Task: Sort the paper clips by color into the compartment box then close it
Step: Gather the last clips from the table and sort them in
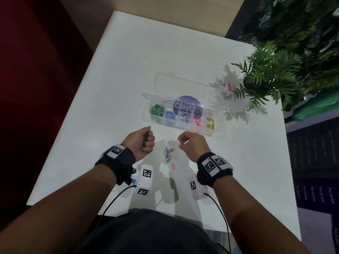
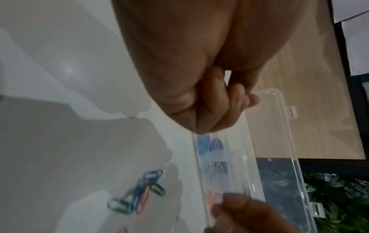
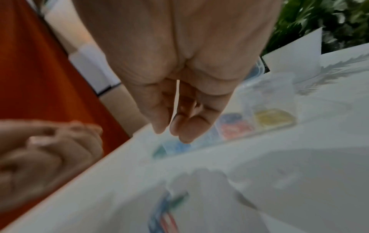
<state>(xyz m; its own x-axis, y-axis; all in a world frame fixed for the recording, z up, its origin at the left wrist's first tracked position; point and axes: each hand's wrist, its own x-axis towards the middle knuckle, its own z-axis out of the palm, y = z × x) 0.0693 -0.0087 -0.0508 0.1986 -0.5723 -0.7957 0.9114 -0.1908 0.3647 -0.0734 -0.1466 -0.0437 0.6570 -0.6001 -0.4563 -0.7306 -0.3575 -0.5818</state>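
Observation:
A clear compartment box point(image 1: 218, 132) lies open on the white table, its lid point(image 1: 165, 81) folded back. Its compartments hold green point(image 1: 157, 110), blue, white, red and yellow point(image 1: 210, 123) clips. My left hand point(image 1: 145, 139) is curled into a fist around green paper clips point(image 1: 145, 139), just short of the box's left end. My right hand point(image 1: 185, 141) pinches a white paper clip point(image 3: 175, 100) between thumb and fingers, in front of the box's middle. A small pile of loose blue, green and red clips point(image 1: 168, 155) lies between my hands, also seen as loose clips point(image 2: 139, 193).
A leafy plant point(image 1: 271, 77) overhangs the box's right end and casts shadows on the table. The white table's left edge point(image 1: 60, 138) runs close to my left hand. Wrist camera units and their cables sit by the near edge.

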